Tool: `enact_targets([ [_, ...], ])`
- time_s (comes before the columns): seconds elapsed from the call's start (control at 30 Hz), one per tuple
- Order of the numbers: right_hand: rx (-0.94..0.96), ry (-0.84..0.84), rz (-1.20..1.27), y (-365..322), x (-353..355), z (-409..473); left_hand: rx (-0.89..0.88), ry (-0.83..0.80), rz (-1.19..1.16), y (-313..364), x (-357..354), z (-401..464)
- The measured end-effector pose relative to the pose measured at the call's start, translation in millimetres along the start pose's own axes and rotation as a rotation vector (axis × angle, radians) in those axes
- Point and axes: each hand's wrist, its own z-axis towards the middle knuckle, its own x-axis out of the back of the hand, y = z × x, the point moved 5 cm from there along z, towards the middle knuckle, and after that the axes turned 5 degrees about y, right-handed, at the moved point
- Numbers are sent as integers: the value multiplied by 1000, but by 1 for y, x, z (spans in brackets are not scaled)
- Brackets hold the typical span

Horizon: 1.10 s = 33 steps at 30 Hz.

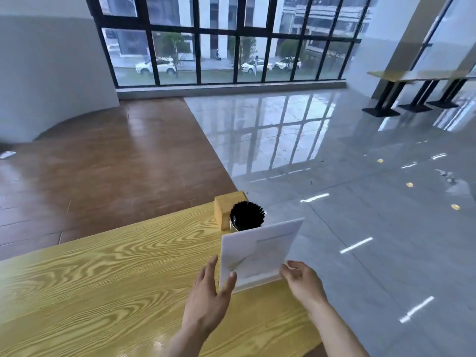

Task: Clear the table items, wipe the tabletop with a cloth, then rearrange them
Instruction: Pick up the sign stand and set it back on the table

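Both hands, the left hand (207,292) and right hand (301,280), are open and flank the white sign stand (260,251) near the tabletop's (103,266) far right corner, probably to steady it upright.

1. The left hand (209,297) reaches forward, fingers spread and extended, thumb angled out to the right.
2. The right hand (302,280) is extended, fingers loosely curled, bare forearm trailing back.

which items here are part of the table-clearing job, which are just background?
Job:
sign stand, between left hand and right hand
black chopstick holder
wooden box
table

Background:
far tables
parked cars
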Motion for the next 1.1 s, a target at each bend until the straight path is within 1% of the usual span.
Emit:
enact_targets([
  [0.1,-28,73,134,-2,12,20,116,28,-129,6,-19,11],
  [0.23,27,36,204,-1,-2,36,227,17,-215,3,-33,16],
  [0.4,2,75,332,2,-16,39,261,11,-328,4,-34,17],
  [0.57,47,132,265,-10,-28,23,288,79,-386,-5,-7,9],
  [0.67,106,144,211,-28,-60,3,293,156,-413,-27,35,2],
  [0.77,172,84,184,-55,-110,-25,315,261,-423,-64,90,-5],
  [0.9,264,-2,150,-104,-195,-77,351,416,-451,-125,183,-18],
  [1.0,315,-91,123,-148,-275,-125,377,553,-492,-180,268,-35],
  [1.1,377,-185,95,-194,-355,-177,392,653,-519,-237,351,-50],
])
